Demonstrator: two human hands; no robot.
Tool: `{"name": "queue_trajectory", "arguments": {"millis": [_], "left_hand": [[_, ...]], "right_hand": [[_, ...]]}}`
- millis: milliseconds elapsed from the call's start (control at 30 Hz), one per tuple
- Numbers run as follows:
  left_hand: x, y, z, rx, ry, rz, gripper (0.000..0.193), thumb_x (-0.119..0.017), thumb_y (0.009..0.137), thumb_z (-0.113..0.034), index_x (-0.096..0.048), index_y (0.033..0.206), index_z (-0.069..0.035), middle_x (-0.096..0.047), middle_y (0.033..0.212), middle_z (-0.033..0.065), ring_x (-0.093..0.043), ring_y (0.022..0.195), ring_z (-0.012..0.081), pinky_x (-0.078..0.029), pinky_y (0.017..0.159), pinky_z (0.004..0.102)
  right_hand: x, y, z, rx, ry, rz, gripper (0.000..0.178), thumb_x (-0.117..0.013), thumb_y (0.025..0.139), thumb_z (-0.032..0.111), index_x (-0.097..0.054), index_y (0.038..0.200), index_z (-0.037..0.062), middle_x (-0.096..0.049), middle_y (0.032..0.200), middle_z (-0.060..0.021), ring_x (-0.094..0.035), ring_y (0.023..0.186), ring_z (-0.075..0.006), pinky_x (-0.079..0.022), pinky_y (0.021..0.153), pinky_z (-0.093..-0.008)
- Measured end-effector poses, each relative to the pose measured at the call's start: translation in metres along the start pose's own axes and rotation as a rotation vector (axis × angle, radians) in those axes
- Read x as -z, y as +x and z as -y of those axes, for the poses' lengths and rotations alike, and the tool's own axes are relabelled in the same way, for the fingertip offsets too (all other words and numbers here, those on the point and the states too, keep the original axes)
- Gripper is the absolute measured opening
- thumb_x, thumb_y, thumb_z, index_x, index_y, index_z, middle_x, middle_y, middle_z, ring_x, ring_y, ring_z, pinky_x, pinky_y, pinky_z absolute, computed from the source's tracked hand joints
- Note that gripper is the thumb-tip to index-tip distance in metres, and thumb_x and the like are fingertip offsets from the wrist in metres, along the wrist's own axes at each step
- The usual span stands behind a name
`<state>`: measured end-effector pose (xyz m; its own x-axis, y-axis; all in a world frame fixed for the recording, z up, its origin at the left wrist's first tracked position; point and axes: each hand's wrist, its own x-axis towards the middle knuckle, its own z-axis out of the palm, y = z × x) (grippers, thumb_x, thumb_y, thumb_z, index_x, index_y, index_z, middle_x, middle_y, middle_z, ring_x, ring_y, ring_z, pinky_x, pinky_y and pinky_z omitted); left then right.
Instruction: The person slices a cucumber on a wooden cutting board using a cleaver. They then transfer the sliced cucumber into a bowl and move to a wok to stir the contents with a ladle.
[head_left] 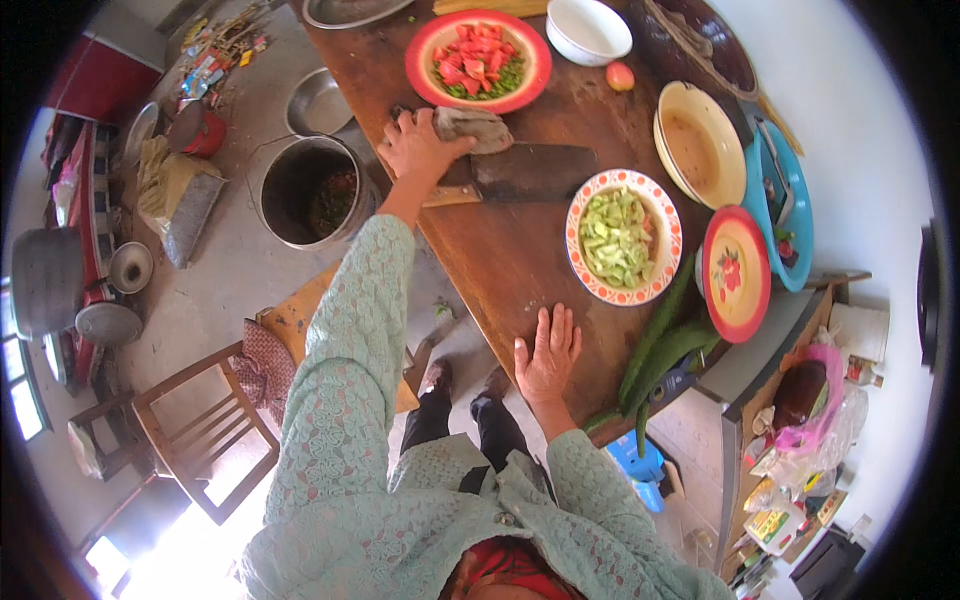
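Left hand (412,145) is on the grey rag (478,130), near the left edge of the table (480,260), just below the red-rimmed bowl (419,62) of chopped tomato (478,68). Grip: fingers bent, thumb set apart from them, rag showing between. Palm side is hidden, so we can't tell how hard it's pinched. Right hand (550,358) is palm down on the wood near the front edge, fingers slightly spread, holding nothing.

Reads to us as a wiping step. To do it well: gather the rag under the whole palm, tuck loose ends in, press flat, short strokes. Main hazard is the cleaver (540,173): blade right by the rag, wooden handle close to our left wrist. We'd move it clear first, or stroke away from it; no dragging cloth across the edge. Go easy by the bowl rim, a bump could spill tomato. Same care near the dotted bowl (576,240) of green pieces (615,240). Right hand is well apart from the blade, so it makes a decent brace.
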<state>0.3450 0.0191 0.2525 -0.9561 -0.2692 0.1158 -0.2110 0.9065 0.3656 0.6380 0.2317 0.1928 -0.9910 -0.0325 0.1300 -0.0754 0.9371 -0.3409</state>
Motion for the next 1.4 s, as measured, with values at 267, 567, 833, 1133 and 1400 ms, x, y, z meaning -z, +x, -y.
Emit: {"name": "queue_trajectory", "arguments": {"millis": [267, 567, 833, 1133, 1400], "left_hand": [[0.011, -0.021, -0.004, 0.006, -1.012, -0.227, 0.026, -0.076, 0.075, -0.009, -0.055, 0.09, -0.004, -0.058, 0.079, -0.0015, -0.052, 0.074, 0.0087, -0.046, 0.067, 0.0254], [-0.003, -0.148, 0.006, -0.499, -0.692, 0.267, 0.056, -0.076, 0.069, -0.008, -0.053, 0.12, -0.011, -0.053, 0.124, 0.007, -0.046, 0.119, 0.0245, -0.039, 0.1, 0.0367], [-0.014, -0.189, -0.016, -0.612, -0.284, 0.349, 0.065, -0.077, 0.061, -0.014, -0.057, 0.122, -0.02, -0.05, 0.134, 0.0062, -0.039, 0.13, 0.0349, -0.032, 0.106, 0.0494], [0.015, -0.239, -0.022, -0.713, 0.043, 0.495, 0.061, -0.078, 0.058, -0.016, -0.061, 0.114, -0.029, -0.049, 0.131, 0.0008, -0.042, 0.125, 0.0299, -0.035, 0.101, 0.0492], [0.03, -0.311, 0.002, -0.349, -0.176, 0.5, 0.039, -0.064, 0.074, -0.007, -0.066, 0.107, -0.028, -0.046, 0.13, 0.0039, -0.044, 0.118, 0.0299, -0.045, 0.093, 0.0452]], "right_hand": [[-0.003, -0.001, -0.003, -0.005, 0.05, -0.047, 0.062, -0.058, 0.087, 0.036, -0.041, 0.139, 0.0068, -0.034, 0.146, -0.0176, -0.032, 0.135, -0.0353, -0.022, 0.11, -0.0538], [-0.003, -0.001, -0.005, -0.017, 0.081, -0.066, 0.07, -0.06, 0.085, 0.038, -0.035, 0.14, 0.0022, -0.033, 0.145, -0.0199, -0.031, 0.135, -0.036, -0.024, 0.11, -0.0521], [-0.001, -0.003, -0.005, -0.066, 0.22, -0.156, 0.084, -0.066, 0.079, 0.036, -0.028, 0.142, -0.0018, -0.029, 0.146, -0.0237, -0.03, 0.134, -0.0406, -0.025, 0.11, -0.0516], [-0.004, -0.005, -0.008, 0.008, 0.304, -0.205, 0.092, -0.074, 0.07, 0.035, -0.028, 0.143, 0.0021, -0.026, 0.147, -0.023, -0.025, 0.135, -0.0441, -0.022, 0.109, -0.0559], [0.011, -0.005, -0.006, 0.128, 0.126, 0.025, 0.095, -0.08, 0.063, 0.036, -0.034, 0.141, 0.0093, -0.028, 0.148, -0.0175, -0.024, 0.136, -0.0423, -0.018, 0.109, -0.0595]]}}
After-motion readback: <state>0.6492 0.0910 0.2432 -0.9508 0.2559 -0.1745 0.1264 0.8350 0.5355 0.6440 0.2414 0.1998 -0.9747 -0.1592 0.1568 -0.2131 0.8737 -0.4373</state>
